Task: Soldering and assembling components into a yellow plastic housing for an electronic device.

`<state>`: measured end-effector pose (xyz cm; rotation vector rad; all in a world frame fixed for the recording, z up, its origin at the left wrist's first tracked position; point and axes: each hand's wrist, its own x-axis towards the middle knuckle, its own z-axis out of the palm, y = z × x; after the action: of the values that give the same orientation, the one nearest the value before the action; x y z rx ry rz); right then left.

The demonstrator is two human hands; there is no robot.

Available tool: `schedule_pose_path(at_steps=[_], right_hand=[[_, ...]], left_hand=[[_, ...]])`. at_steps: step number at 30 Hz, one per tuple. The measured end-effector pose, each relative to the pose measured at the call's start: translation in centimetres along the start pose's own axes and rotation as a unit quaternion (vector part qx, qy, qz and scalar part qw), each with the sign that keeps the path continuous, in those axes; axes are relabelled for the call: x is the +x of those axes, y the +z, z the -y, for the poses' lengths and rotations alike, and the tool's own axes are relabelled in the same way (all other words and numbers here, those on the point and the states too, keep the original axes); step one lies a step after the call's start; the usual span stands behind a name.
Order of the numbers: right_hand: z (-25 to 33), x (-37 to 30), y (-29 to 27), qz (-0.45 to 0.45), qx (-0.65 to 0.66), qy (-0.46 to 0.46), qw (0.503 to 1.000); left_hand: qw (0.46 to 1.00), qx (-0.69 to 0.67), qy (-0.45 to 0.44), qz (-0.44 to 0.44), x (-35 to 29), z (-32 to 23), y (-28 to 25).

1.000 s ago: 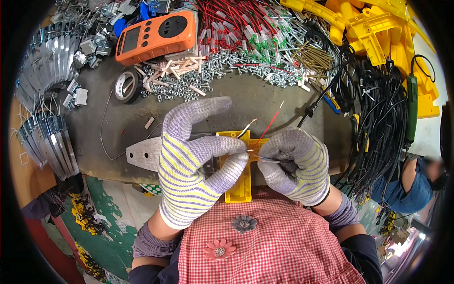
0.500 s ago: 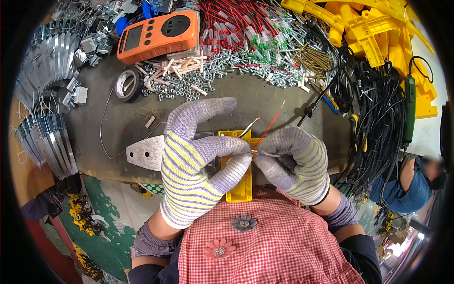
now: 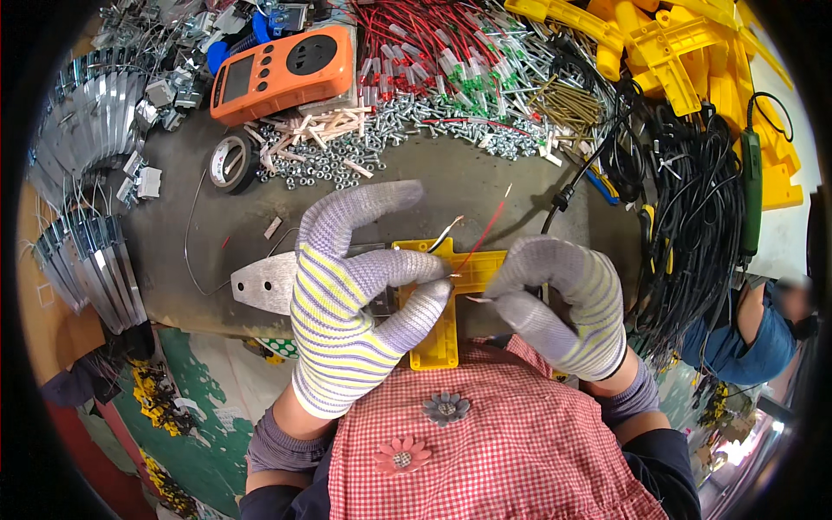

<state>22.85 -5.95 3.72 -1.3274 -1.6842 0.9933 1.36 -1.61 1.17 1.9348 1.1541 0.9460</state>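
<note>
My left hand (image 3: 347, 299), in a striped knit glove, pinches thumb and a finger on the base of a red wire (image 3: 487, 232) with a bare tip. A dark wire (image 3: 440, 238) with a stripped copper end sticks up beside those fingertips. My right hand (image 3: 572, 303), gloved alike, is closed on another wire (image 3: 477, 299), whose thin end pokes out toward the left. A small gap parts the two hands. Beneath them lies a yellow plastic housing (image 3: 435, 351), partly covered by my fingers. A flat metal plate with two holes (image 3: 253, 284) shows beside my left hand.
Black tape (image 3: 234, 163), an orange meter (image 3: 282, 74), and piles of nuts and screws (image 3: 334, 165) lie beyond my hands. Red-wired lamps (image 3: 416, 56) are heaped behind. Black cables (image 3: 693, 199) and yellow housings (image 3: 672, 56) crowd the right; metal blades (image 3: 95, 113) the left. Another person (image 3: 732, 334) sits right.
My right hand has drawn away to the right, separating its wire end from the fingertips of my left hand. The left hand has shifted slightly left and keeps its pinch.
</note>
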Motion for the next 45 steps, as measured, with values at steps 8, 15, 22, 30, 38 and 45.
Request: schedule_pose_path(at_steps=[8, 15, 22, 30, 38, 45], right_hand=[[-0.7, 0.4, 0.6, 0.009, -0.12, -0.028, 0.992], [-0.4, 0.4, 0.7, 0.005, -0.18, -0.013, 0.984], [-0.4, 1.2, -0.5, 0.001, -0.177, -0.079, 0.981], [-0.9, 0.7, 0.6, -0.002, -0.204, -0.163, 0.965], [0.8, 1.8, 0.0, -0.011, -0.144, -0.055, 0.988], [0.4, 2.8, 0.1, 0.066, -0.213, -0.139, 0.965]], left_hand=[[1.0, 0.003, -0.003, 0.014, 0.2, -0.2, 0.0], [1.0, 0.008, -0.003, 0.022, 0.2, -0.2, -0.2], [0.971, 0.164, 0.169, 0.04, 0.7, -0.8, -0.7], [0.992, 0.085, 0.087, 0.012, 0.6, -0.7, 0.5], [0.995, 0.057, 0.076, 0.005, 0.3, -0.6, -0.3], [0.985, 0.097, 0.092, 0.108, 2.4, -1.4, -1.9]])
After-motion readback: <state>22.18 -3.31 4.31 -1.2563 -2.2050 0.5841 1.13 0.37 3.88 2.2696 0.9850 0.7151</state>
